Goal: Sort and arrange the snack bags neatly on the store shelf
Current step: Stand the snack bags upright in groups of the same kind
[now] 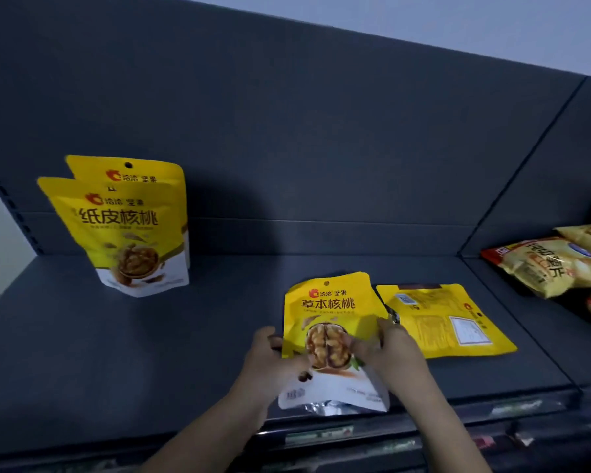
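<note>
A yellow walnut snack bag (331, 308) is held near the front of the dark shelf (151, 353), face toward me. My left hand (272, 361) grips its left edge and my right hand (388, 355) grips its right edge. Just to the right, another yellow bag (447, 322) lies flat with its back side up. At the back left two yellow walnut bags (130, 233) stand upright, one close behind the other.
A pile of yellow and red chip bags (546, 264) lies on the neighbouring shelf section at the right. A dark back panel (304, 148) rises behind the shelf. Price-tag strips (321, 435) run along the shelf's front edge below my arms.
</note>
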`<state>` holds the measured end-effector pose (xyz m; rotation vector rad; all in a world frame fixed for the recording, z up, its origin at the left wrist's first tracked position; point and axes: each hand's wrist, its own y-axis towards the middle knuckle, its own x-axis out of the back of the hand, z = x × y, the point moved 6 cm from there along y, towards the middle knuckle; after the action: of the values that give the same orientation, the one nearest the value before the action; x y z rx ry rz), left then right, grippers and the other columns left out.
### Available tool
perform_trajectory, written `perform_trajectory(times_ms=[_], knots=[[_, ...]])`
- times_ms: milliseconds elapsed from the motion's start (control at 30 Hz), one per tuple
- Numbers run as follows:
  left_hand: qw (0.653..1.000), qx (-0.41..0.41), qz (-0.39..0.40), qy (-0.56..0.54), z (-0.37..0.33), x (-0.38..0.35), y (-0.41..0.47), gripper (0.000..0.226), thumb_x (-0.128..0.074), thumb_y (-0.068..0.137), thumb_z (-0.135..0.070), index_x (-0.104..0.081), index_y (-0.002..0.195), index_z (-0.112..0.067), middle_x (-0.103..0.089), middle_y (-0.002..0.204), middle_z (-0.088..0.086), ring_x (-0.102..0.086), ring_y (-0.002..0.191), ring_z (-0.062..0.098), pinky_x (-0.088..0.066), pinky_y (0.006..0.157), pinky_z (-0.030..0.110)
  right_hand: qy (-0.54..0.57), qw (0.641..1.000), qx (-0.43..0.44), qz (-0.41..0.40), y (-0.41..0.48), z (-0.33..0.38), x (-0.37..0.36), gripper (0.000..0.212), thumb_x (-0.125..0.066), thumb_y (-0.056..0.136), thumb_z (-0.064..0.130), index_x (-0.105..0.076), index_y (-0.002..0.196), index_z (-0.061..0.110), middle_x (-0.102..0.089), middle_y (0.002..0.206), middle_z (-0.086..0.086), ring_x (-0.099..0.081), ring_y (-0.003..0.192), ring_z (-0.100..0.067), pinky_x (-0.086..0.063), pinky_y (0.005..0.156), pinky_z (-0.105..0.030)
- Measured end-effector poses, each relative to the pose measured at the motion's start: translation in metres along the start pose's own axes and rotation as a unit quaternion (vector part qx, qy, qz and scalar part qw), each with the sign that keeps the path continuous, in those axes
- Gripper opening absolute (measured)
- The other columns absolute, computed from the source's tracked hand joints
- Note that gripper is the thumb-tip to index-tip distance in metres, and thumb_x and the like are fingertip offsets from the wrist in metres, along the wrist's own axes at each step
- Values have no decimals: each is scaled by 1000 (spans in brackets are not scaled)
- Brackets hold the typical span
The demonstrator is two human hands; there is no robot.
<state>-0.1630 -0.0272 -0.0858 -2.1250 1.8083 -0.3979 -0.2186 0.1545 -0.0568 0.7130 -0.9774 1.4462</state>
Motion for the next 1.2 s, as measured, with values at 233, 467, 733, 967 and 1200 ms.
perform_trajectory(times_ms=[233, 467, 733, 967, 1200], knots=[[997, 1, 33, -65, -10, 7, 6, 48, -73, 73, 6, -58, 113, -15, -68, 101, 7, -67, 88, 21, -55, 71, 29, 264, 960, 45, 75, -4, 14, -4, 74, -77, 76, 20, -36, 137, 11, -59, 120, 0, -56, 107, -15, -47, 77, -24], [964, -263, -43, 7, -44, 81, -25, 76, -76, 75, -5, -38, 131, -40, -57, 127, -12, -58, 111, 0, -51, 81, 17, 317, 914, 221, 125, -30, 101, -21, 104, -78, 73, 12, -7, 142, 45, -34, 118, 46, -45, 102, 19, -45, 74, -7], [908, -334, -188, 170, -34, 200, -33, 98, -74, 79, -14, -9, 151, -26, -38, 143, -22, -40, 132, 4, -45, 96, 17, 340, 892, 293, 41, -36, 198, -108, 108, -74, 78, 8, 6, 134, 55, -23, 146, 27, -28, 133, 3, -36, 106, -24], [868, -330, -236, 287, -26, 257, 1, 87, -73, 79, -30, -16, 145, -32, -56, 124, -18, -59, 111, 9, -52, 87, 37, 362, 889, 275, 55, -13, 235, -157, 82, -74, 79, 14, -26, 144, 25, -51, 133, 13, -49, 121, 1, -47, 97, -26], [842, -284, -291, 354, -9, 272, 40, 78, -70, 81, -33, -25, 143, -21, -58, 103, -10, -57, 90, 15, -45, 72, 32, 290, 930, 227, 3, 10, 236, -177, 65, -75, 78, 20, -41, 132, 18, -55, 119, 6, -51, 113, -8, -45, 91, -23]])
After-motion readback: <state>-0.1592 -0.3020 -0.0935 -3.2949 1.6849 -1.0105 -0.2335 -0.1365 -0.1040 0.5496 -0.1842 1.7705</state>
